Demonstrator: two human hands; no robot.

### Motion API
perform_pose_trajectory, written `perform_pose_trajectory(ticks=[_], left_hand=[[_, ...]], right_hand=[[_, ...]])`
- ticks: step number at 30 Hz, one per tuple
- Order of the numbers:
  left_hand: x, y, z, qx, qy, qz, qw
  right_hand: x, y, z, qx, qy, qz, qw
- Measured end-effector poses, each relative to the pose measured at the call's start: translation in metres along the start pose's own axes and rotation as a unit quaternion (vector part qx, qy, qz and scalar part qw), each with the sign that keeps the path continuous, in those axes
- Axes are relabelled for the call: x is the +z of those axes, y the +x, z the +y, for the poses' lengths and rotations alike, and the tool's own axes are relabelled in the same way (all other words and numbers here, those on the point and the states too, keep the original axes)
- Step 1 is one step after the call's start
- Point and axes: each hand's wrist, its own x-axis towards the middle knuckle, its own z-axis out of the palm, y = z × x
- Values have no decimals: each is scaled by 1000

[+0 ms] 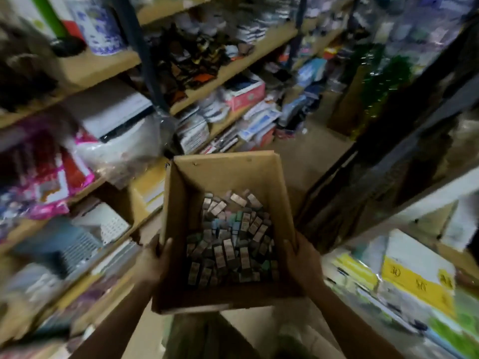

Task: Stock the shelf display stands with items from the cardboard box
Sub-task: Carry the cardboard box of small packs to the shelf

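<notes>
shelves (85, 71) left, crammed with goods | left hand (153, 263) grips box (228, 172) left wall, thumb over rim | box centre, held up, small packs (230, 244) inside | right hand (302, 265) grips right wall, fingers hidden

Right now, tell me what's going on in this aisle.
A person carries an open brown cardboard box down a storeroom aisle, left hand gripping its left wall, right hand gripping its right wall. Inside lies a loose heap of small rectangular packets. Wooden shelves packed with goods stand to the left. Nothing has been taken out yet.
</notes>
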Motion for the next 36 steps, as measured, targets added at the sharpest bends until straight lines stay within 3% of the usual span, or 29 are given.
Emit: perform_pose_trajectory(ticks=[8,13,19,27,36], left_hand=[[22,-129,-25,-134,-95,160,973],[27,-181,-78,-238,-164,238,927],[17,-227,-144,-349,-186,314,863],[-11,-252,-200,-434,-227,345,801],[-30,-253,-201,-466,-254,421,736]], right_hand=[[-22,19,-6,-150,-54,-127,979],[18,9,-31,-184,-76,-239,950],[101,-16,-88,-264,-133,-351,888],[205,-63,-161,-334,-234,-425,808],[247,-91,-207,-382,-237,-429,784]])
